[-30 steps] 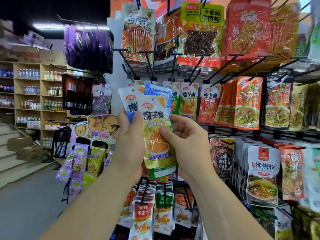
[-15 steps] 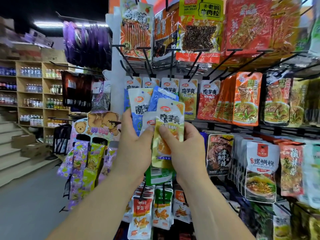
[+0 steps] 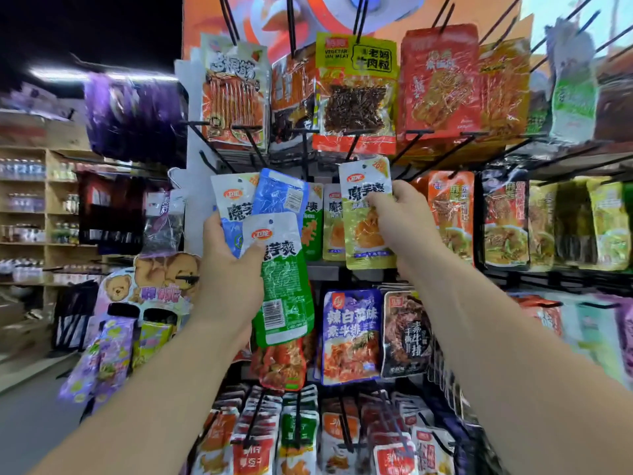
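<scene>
My left hand (image 3: 228,269) grips a fanned bunch of snack packets in front of the hanging rack: a green packet (image 3: 284,296) in front, with a blue packet (image 3: 281,197) and a white-topped blue one (image 3: 231,200) behind it. My right hand (image 3: 399,217) pinches a single yellow packet (image 3: 366,214) by its right edge and holds it up high, near the peg hooks (image 3: 411,142) of the middle row. The yellow packet's top hole sits just under a hook tip; whether it is on a hook I cannot tell.
The rack holds rows of hanging snack bags: orange and red bags (image 3: 445,80) on top, matching yellow packets (image 3: 334,224) behind my hands, purple bags (image 3: 351,334) below. A bear-print stand (image 3: 150,286) is at left. Wooden shelves of bottles (image 3: 24,200) line the far left wall.
My right hand has pulled the yellow packet out of the bunch and lifted it up and to the right, toward the hooks. The left hand keeps the rest, now showing the green packet.
</scene>
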### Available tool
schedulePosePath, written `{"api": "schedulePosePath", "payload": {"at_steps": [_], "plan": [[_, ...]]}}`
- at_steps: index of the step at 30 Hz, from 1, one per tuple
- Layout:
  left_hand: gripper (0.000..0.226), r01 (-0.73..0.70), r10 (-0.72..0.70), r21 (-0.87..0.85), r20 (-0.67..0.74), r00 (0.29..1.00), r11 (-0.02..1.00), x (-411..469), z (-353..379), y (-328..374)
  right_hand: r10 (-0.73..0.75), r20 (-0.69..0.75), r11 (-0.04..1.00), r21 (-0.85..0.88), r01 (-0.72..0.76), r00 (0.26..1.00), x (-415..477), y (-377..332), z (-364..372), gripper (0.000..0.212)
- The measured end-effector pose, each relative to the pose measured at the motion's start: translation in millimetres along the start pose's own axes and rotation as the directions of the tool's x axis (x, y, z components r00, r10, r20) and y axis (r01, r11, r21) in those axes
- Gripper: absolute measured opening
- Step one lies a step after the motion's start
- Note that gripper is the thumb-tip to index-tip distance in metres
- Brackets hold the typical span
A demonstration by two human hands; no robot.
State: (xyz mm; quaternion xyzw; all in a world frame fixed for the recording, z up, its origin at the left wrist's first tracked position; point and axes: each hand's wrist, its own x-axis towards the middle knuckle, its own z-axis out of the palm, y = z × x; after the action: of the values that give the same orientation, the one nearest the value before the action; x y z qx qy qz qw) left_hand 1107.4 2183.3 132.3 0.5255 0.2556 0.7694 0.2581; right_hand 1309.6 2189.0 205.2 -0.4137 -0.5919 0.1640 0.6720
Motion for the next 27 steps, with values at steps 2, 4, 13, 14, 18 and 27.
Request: {"api": "schedulePosePath", "payload": {"at_steps": [2, 4, 13, 14, 18, 27], "plan": [[0.037, -0.035, 0.034, 0.029, 0.031, 0.999, 0.999, 2.0, 3.7, -1.6, -0.021, -0.014, 0.999, -0.031, 0.021, 1.000, 13.1, -4.1, 1.2, 0.016], [0.039, -0.062, 0.059, 0.051, 0.055, 0.997, 0.997, 4.8, 4.4, -8.3, -0.027, -0.035, 0.997, -0.076, 0.024, 0.999, 23.4, -6.7, 4.4, 0.030], [0.056, -0.032, 0.031, 0.002, 0.145, 0.989, 0.999, 10.7, 5.3, -27.9, -0.085, -0.122, 0.984, -0.166, 0.064, 0.989, 45.5, -13.7, 16.5, 0.062], [0.057, -0.033, 0.032, 0.006, 0.153, 0.988, 0.999, 11.1, 5.5, -28.9, -0.085, -0.143, 0.985, -0.160, 0.062, 0.986, 47.0, -14.6, 16.6, 0.063], [0.061, -0.040, 0.035, 0.027, 0.169, 0.985, 0.999, 13.0, 5.5, -33.1, -0.091, -0.212, 0.984, -0.169, 0.055, 0.973, 53.9, -14.8, 14.8, 0.057], [0.060, -0.041, 0.040, 0.006, 0.178, 0.983, 0.999, 10.0, 5.2, -32.4, -0.192, -0.168, 0.961, -0.232, 0.150, 0.967, 57.8, -12.1, 17.1, 0.067]]}}
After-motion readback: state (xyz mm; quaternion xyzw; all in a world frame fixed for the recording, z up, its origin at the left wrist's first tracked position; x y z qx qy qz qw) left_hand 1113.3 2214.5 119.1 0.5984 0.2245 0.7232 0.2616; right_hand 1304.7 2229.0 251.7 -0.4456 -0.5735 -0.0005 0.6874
